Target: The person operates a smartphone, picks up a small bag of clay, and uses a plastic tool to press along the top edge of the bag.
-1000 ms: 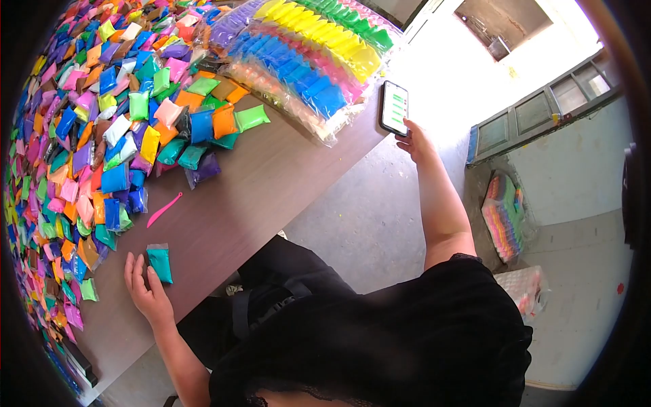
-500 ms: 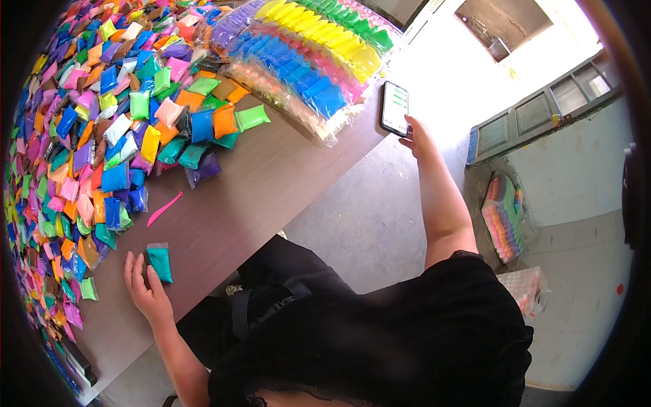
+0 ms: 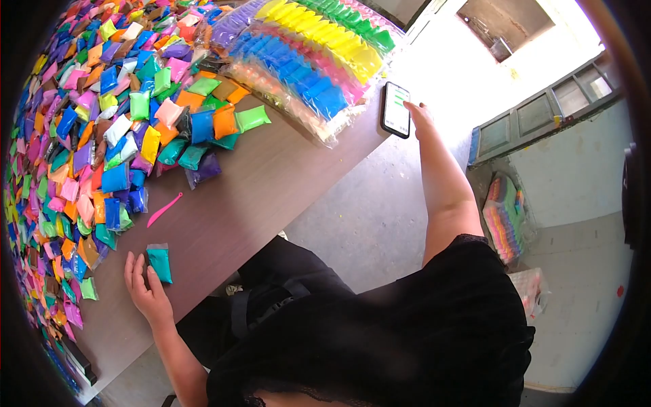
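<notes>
My left hand (image 3: 147,292) lies on the table with its fingers stretched out, holding nothing. Its thumb side rests against a small teal packet (image 3: 159,264) in a clear wrapper. A pink plastic clay knife (image 3: 165,209) lies farther up the tabletop. At the far right end, a phone (image 3: 395,112) with a dark case and lit screen sits by the table edge. My right hand (image 3: 422,121) reaches to the phone's right side, a finger extended onto the screen; its other fingers are partly hidden, and it does not grip the phone.
A large heap of colourful packets (image 3: 88,136) covers the left of the table (image 3: 271,173). Clear bags of sorted packets (image 3: 298,68) lie at the back. More bagged packets (image 3: 505,220) stand on the floor by the right wall. A black object (image 3: 80,363) lies at the near left edge.
My right hand has moved up slightly along the phone, and a finger now reaches over its screen. My left hand and the teal packet stay where they were.
</notes>
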`<state>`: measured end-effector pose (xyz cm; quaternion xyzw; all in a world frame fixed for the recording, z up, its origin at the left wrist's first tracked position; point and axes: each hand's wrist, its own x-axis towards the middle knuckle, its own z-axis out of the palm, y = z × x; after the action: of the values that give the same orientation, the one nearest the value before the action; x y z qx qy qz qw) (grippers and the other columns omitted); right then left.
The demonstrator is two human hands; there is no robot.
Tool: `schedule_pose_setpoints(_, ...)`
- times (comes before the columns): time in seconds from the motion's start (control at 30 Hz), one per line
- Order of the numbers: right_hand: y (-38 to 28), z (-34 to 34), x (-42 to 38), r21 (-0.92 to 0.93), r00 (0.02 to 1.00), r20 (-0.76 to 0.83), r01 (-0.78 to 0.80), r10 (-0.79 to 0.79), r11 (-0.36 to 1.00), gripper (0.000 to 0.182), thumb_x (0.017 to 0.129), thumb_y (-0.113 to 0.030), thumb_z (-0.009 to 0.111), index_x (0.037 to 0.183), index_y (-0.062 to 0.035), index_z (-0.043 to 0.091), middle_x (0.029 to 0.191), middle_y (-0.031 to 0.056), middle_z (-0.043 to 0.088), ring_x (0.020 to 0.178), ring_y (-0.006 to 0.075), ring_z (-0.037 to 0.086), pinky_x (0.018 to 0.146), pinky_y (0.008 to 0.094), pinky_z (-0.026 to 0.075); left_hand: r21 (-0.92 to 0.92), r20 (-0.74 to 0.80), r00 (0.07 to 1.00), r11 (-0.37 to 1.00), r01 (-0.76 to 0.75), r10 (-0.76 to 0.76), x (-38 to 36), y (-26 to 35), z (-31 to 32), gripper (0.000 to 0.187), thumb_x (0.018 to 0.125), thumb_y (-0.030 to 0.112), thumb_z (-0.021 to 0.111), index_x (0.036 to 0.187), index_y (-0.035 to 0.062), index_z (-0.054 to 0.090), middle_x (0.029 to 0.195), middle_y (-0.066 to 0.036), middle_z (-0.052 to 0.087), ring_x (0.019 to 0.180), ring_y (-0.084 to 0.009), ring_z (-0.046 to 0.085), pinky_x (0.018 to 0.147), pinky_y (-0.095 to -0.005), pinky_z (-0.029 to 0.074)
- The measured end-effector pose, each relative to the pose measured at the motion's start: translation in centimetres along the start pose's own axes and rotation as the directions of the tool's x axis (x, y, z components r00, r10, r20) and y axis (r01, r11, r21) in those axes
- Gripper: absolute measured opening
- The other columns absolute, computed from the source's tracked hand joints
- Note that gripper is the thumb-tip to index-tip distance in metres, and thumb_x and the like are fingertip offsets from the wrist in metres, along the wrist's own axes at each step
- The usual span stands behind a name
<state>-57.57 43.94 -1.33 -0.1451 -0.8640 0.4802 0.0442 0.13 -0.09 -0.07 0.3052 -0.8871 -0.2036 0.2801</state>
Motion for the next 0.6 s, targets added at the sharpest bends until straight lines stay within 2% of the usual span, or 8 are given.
schedule_pose_setpoints(0.03,-0.4,0.0,-0.2,0.001,1.0,0.003,0.001,-0.001,1.0,0.082,0.074,-0.027,0.074,0.138,0.0079,0.035,0.125,0.0226,0.054,0.11,0.0297,0.058,0.084,0.035,0.05,0.002,-0.002,1.0,1.0,0.001,-0.001,0.0,0.0,0.0,0.029,0.092,0.009,0.052,0.118,-0.0029,0.057,0.134,-0.017,0.049,0.122,-0.0324,0.048,0.101,-0.0406,0.039)
schedule_pose_setpoints(0.1,-2.2,-0.4,-1.7,0.029,0.99,0.111,-0.09,0.087,0.996,0.092,0.074,-0.028,0.074,0.142,0.0087,0.024,0.134,0.026,0.045,0.121,0.0309,0.05,0.095,0.0378,0.043,0.0,-0.003,1.0,1.0,0.028,-0.028,0.0,0.1,0.0,0.029,0.093,0.01,0.051,0.118,-0.0028,0.057,0.134,-0.017,0.049,0.122,-0.0323,0.048,0.101,-0.0405,0.039)
schedule_pose_setpoints(0.23,-1.1,0.0,-0.1,-0.066,0.985,0.133,-0.1,0.109,0.993,0.094,0.074,-0.027,0.075,0.143,0.0086,0.021,0.136,0.0261,0.044,0.121,0.031,0.05,0.096,0.0366,0.043,-0.011,-0.001,1.0,1.0,0.019,-0.019,-0.1,0.0,0.2,0.029,0.093,0.01,0.051,0.118,-0.0024,0.057,0.134,-0.017,0.049,0.122,-0.0322,0.048,0.101,-0.0406,0.039)
schedule_pose_setpoints(0.33,-0.4,0.1,0.6,-0.095,0.994,0.044,-0.096,0.101,0.991,0.099,0.072,-0.029,0.077,0.144,0.0071,0.02,0.136,0.0263,0.043,0.123,0.0315,0.048,0.097,0.0366,0.042,-0.036,0.0,1.0,0.999,0.032,-0.032,0.1,0.1,0.2,0.029,0.093,0.01,0.051,0.118,-0.0023,0.057,0.134,-0.017,0.049,0.122,-0.0323,0.048,0.101,-0.0408,0.039)
schedule_pose_setpoints(0.4,0.1,0.2,1.2,-0.005,0.997,-0.045,-0.064,0.064,0.998,0.1,0.071,-0.032,0.078,0.144,0.0054,0.022,0.138,0.0256,0.042,0.126,0.0316,0.046,0.099,0.0361,0.041,-0.003,0.005,1.0,1.0,0.018,-0.018,0.1,0.0,0.1,0.029,0.093,0.01,0.051,0.118,-0.0023,0.057,0.134,-0.017,0.049,0.122,-0.0324,0.048,0.101,-0.0409,0.039)
schedule_pose_setpoints(0.6,-0.2,-0.3,0.7,-0.036,0.997,-0.043,-0.059,0.057,0.998,0.097,0.071,-0.034,0.078,0.144,0.0049,0.026,0.141,0.0234,0.041,0.128,0.0311,0.044,0.102,0.0353,0.037,-0.019,-0.007,1.0,1.0,0.01,-0.011,0.1,0.3,0.0,0.028,0.093,0.009,0.051,0.118,-0.0026,0.057,0.134,-0.017,0.049,0.121,-0.0322,0.049,0.101,-0.0404,0.039)
